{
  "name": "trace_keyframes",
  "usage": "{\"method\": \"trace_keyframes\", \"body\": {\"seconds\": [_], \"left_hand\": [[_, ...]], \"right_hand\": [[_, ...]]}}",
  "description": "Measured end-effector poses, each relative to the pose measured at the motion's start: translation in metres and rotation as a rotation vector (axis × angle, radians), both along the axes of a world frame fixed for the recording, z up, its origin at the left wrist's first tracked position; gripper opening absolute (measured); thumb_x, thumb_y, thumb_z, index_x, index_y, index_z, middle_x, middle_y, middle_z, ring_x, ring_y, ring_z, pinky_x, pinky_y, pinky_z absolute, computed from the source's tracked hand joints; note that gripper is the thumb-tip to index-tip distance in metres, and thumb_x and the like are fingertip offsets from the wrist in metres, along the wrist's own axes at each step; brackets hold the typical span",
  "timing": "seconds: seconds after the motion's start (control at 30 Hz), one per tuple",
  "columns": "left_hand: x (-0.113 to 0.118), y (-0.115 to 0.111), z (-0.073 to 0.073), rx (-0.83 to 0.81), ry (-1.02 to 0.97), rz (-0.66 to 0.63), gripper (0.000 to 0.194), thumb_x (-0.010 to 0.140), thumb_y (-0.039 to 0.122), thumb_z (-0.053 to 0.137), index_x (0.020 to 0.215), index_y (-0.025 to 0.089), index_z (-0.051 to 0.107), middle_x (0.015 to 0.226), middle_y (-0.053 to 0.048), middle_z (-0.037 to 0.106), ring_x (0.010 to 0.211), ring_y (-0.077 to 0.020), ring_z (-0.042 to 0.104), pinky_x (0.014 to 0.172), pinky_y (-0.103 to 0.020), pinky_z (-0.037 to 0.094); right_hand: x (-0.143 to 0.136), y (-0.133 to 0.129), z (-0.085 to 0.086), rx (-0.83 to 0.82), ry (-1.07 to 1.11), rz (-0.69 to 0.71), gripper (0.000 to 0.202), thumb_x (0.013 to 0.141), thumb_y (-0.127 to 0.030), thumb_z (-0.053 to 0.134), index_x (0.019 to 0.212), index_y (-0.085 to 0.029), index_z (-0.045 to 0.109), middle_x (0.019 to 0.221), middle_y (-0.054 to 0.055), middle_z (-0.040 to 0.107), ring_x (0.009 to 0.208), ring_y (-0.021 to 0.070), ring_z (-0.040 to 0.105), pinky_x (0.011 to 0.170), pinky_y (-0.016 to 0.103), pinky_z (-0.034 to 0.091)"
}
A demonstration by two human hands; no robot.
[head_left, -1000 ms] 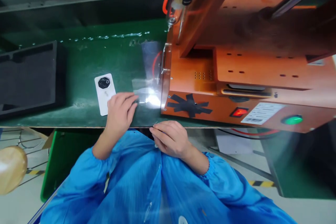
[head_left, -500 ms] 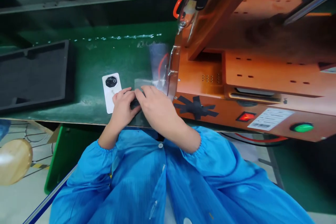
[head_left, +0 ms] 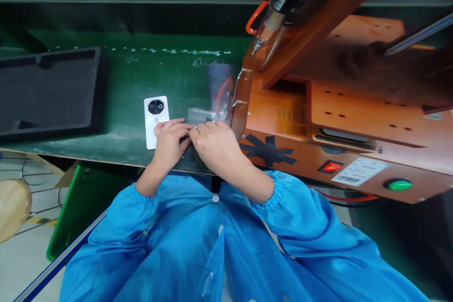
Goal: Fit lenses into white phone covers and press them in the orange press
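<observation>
raised since the earlier frame, the right hand (head_left: 215,146) meets the left hand (head_left: 169,144) near mid-frame; fingers curl, but i cannot tell whether either grips anything. left of centre on the desk (head_left: 123,89), the white phone (head_left: 151,137) lies near-vertical, up-left of the nearer left hand.

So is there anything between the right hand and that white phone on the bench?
Yes, the left hand. It sits between the right hand and the white phone, partly covering the phone's edge. Nothing visible stands between the left hand and the phone.
</observation>
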State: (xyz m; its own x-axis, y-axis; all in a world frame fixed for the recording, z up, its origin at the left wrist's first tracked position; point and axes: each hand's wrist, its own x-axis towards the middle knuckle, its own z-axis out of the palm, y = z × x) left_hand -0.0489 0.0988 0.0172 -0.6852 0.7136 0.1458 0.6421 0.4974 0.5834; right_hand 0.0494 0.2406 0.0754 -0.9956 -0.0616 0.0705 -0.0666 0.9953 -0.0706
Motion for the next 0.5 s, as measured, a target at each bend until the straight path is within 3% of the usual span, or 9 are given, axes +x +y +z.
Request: {"method": "trace_keyframes", "body": {"seconds": [0.2,0.3,0.4,0.5], "left_hand": [[0.001,0.000,0.001,-0.075,0.037,-0.034,0.023,0.098,0.020,0.061,0.102,0.029,0.082,0.129,-0.004,0.080,0.138,-0.0329,0.063,0.122,-0.067,0.030],[0.005,-0.002,0.006,-0.154,0.088,-0.125,0.034,0.098,0.023,0.062,0.130,0.029,0.074,0.151,-0.006,0.067,0.149,-0.0360,0.053,0.129,-0.075,0.014],[0.006,-0.001,0.009,-0.231,0.123,-0.225,0.056,0.099,0.030,0.065,0.154,0.022,0.056,0.168,-0.012,0.048,0.158,-0.0401,0.042,0.130,-0.080,0.000],[0.002,0.008,0.007,-0.280,0.112,-0.267,0.070,0.098,0.041,0.069,0.160,0.016,0.048,0.173,-0.016,0.038,0.164,-0.0435,0.029,0.131,-0.080,0.000]], "right_hand": [[-0.001,0.002,-0.007,0.074,0.035,0.070,0.026,0.104,-0.007,0.049,0.102,-0.010,0.074,0.094,0.014,0.073,0.089,0.0289,0.063,0.073,0.041,0.037],[0.009,0.004,-0.005,0.152,0.124,0.097,0.025,0.101,-0.006,0.050,0.099,-0.011,0.074,0.094,0.015,0.071,0.090,0.0300,0.060,0.070,0.042,0.038],[0.032,0.006,0.016,0.164,0.254,0.121,0.021,0.098,-0.008,0.054,0.088,-0.013,0.072,0.085,0.014,0.066,0.082,0.0293,0.057,0.065,0.043,0.039],[0.053,0.008,0.049,-0.115,0.375,0.103,0.017,0.100,-0.016,0.061,0.085,-0.018,0.069,0.087,0.011,0.067,0.079,0.0257,0.060,0.065,0.042,0.045]]}}
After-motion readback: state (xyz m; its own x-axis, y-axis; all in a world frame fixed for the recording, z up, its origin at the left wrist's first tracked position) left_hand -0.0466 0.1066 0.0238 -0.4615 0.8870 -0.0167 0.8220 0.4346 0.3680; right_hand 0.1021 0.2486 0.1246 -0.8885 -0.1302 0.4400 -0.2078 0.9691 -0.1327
